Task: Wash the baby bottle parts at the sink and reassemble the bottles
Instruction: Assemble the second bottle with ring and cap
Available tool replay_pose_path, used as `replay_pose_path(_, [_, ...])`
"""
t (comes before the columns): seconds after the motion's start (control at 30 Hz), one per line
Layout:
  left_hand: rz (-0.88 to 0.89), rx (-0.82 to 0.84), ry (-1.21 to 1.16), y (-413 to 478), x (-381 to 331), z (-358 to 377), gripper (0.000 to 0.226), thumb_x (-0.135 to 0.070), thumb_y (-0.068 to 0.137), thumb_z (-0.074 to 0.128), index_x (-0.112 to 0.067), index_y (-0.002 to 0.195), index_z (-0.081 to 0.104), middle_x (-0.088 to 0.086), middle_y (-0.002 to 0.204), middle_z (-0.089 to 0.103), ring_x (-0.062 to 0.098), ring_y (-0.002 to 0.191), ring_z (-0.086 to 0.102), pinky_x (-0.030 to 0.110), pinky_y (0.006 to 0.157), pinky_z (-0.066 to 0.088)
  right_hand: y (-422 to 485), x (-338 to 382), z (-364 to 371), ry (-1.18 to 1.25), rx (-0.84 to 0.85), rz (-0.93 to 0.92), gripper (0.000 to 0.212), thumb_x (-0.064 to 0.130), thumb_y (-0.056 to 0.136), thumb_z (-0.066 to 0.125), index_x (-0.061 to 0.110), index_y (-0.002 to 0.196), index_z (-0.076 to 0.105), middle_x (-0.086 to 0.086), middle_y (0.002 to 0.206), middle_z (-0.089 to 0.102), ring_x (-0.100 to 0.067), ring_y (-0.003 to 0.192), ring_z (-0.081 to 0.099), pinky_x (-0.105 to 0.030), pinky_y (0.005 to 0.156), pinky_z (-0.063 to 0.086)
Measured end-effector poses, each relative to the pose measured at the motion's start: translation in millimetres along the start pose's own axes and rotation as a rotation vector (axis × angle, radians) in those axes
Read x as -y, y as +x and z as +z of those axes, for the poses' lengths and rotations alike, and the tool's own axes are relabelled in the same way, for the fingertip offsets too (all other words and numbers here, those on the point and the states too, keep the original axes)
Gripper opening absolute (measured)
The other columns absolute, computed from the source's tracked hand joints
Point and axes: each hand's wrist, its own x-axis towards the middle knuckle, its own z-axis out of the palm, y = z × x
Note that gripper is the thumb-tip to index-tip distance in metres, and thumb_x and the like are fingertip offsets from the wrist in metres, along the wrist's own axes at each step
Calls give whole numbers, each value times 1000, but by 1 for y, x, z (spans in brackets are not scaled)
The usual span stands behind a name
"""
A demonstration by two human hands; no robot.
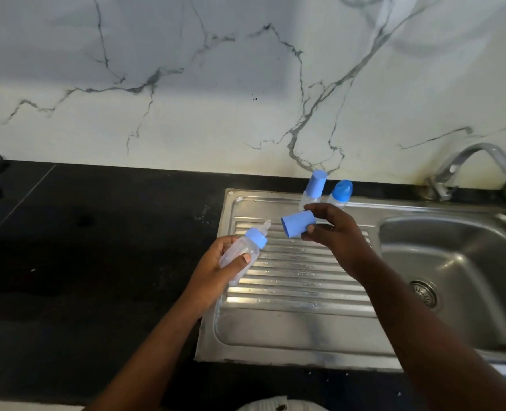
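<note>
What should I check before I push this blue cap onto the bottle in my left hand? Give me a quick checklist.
1. Bottle held firmly in left hand: ok.
2. Blue collar and teat already on the bottle: ok.
3. Cap gripped by right hand, open end facing the teat: ok.
4. Cap lined up over the teat: not ok, it is still apart and off to the side.
5. Cap inside clean and dry: cannot tell.
</note>
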Motion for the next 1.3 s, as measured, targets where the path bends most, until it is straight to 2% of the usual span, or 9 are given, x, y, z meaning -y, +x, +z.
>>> replay_pose_path(0.1, [30,32,50,4,-6,8,60,-67,66,65,-38,118,59,-13,111,68,5,100,67,21,81,55,-12,15,-7,-68,24,-50,42,-6,89,64,13,126,60,-3,121,64,-22,103,70,-33,88,58])
replay_pose_path(0.27, [75,70,67,3,-16,21,54,-65,65,65,-42,115,61,-18,109,69,0,101,66,28,88,55,-25,24,-15,-91,39,-95,44,-9,88,65,17,123,63,-4,120,66,-22,102,71,-35,90,57])
replay_pose_path(0.37, [99,92,104,3,-21,30,66,-68,64,63,-34,121,62,-12,110,70,6,101,68,31,88,57,-33,27,-17,-131,76,-85,46,-10,87,66,19,123,64,0,121,67,-21,104,70,-34,90,57])
replay_pose_path(0.6, [160,100,156,3,-28,40,66,-71,67,63,-31,120,62,-13,105,70,5,94,69,12,67,52,-46,37,-27,-135,92,-103,48,-8,85,69,18,125,65,3,121,69,-20,106,70,-34,91,57])
replay_pose_path(0.8, [183,146,194,-5,-22,50,52,-68,74,59,-40,118,57,-17,109,67,2,101,65,21,86,53,-48,46,-32,-326,91,-142,49,-4,81,76,22,123,69,6,111,73,-18,91,71,-26,88,57])
replay_pose_path(0.93, [155,164,195,-15,-21,53,43,-69,76,61,-52,114,48,-23,106,64,-4,98,64,10,74,49,-52,42,-32,-352,118,-197,49,-1,82,75,27,122,68,10,114,70,-20,93,69,-30,89,57])
replay_pose_path(1.1, [157,235,213,-13,-18,52,51,-67,79,61,-45,124,48,-18,119,62,-4,107,60,15,83,46,-56,28,-25,-215,106,-155,47,-3,85,72,23,124,66,7,119,68,-19,102,68,-34,89,58])
replay_pose_path(1.2, [144,231,249,-7,-17,56,73,-79,73,55,-40,133,42,-12,127,59,3,111,60,21,87,48,-53,25,-13,-178,90,-152,43,3,87,71,21,126,65,3,117,68,-21,99,68,-35,82,60])
replay_pose_path(1.3, [136,196,295,-2,-19,59,65,-76,81,54,-40,132,36,-8,127,56,6,107,61,21,87,50,-46,26,-4,-179,42,-144,43,8,87,73,21,127,64,0,112,67,-17,92,68,-31,76,61])
